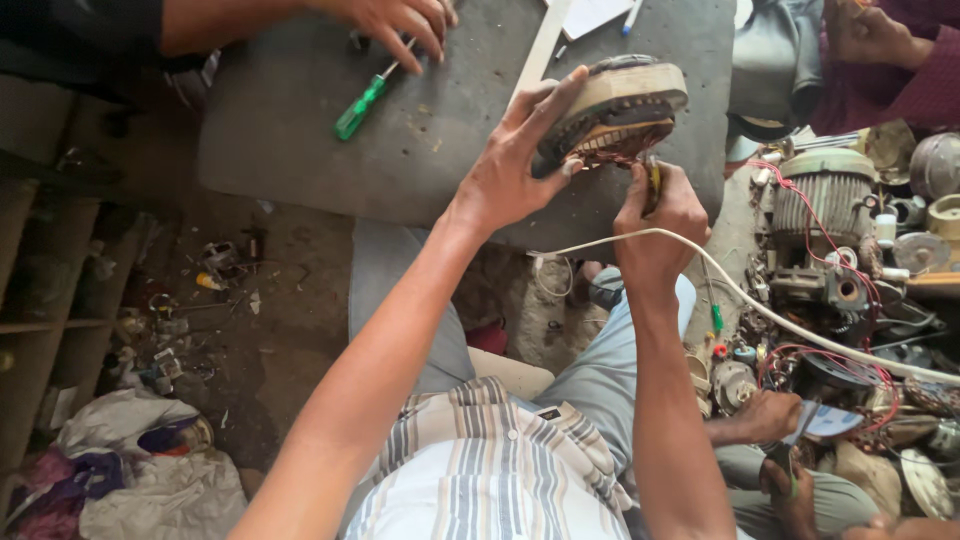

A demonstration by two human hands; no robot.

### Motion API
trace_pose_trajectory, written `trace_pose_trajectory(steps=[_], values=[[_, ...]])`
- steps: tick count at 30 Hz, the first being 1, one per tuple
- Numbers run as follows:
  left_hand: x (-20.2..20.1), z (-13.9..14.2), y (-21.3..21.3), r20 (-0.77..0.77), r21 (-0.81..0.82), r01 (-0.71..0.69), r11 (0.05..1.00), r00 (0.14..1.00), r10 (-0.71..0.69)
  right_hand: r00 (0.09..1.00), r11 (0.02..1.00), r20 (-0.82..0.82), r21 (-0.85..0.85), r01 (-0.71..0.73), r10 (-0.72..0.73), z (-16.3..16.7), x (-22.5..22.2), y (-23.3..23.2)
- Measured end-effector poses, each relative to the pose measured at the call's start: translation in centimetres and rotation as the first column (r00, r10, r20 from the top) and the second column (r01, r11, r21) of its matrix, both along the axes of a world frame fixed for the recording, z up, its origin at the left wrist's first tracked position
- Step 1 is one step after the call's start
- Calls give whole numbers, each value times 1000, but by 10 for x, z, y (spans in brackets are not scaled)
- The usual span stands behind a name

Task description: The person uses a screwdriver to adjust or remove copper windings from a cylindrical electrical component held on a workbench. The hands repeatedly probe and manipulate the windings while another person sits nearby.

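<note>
Copper-wound stator (615, 105), judged heavy and rigid, is gripped at its rim by the left hand (520, 165); the right hand (660, 215) is closed on pliers (652, 180).

Grey bench (300, 140) carries a green screwdriver (362, 105), white paper (590, 14), a pen (631, 16) at its far edge, and a motor stator (612, 108) tilted near the front edge.
</note>
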State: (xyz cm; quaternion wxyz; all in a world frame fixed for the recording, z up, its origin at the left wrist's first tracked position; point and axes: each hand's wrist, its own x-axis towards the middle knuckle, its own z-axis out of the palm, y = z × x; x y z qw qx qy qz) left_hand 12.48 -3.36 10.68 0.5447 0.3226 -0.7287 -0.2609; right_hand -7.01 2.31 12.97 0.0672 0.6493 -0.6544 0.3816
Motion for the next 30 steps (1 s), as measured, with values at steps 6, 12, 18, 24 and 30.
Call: trace_pose_trajectory(steps=[6,12,18,24,30], values=[[-3,2,-5,-5,-20,-10,1000,1000,10,911,996,407,82,30,-61,-16,-24,-25],[-3,3,-11,0,45,-7,999,1000,7,784,985,608,169,22,-122,-35,-51,-49],[-2,3,-14,6,-1,-9,1000,1000,9,896,946,394,314,78,-205,-20,-70,-49],[-2,2,-14,19,-5,-14,1000,1000,14,991,992,114,-96,78,-67,4,-54,1],[-5,2,-8,-1,-12,-6,1000,1000,6,958,988,-248,-6,-153,146,3,-24,10]])
